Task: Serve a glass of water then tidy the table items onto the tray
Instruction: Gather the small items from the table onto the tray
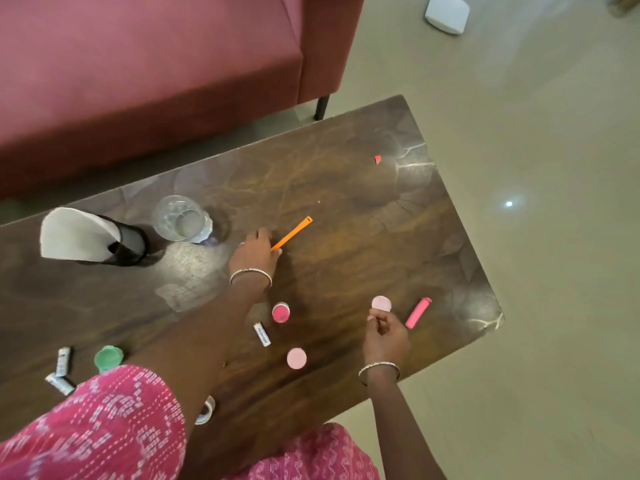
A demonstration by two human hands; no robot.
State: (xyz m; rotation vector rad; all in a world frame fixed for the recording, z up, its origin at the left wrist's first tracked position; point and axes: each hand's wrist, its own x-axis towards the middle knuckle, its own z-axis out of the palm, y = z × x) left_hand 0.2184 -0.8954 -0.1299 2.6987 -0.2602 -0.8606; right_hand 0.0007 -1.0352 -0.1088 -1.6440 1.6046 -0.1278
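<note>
The glass (182,219) stands upright at the table's (346,174) far edge, beside the napkin holder (126,242), out of your way. Your left hand (254,252) pinches the orange stick's (292,233) near end; your right hand (386,336) grips a pink lid (381,303), gathering clutter two-handed. No tray shows.

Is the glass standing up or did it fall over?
Standing up. The glass sits on its base on the table, its round open rim facing up. Nothing is spilled around it.
</note>
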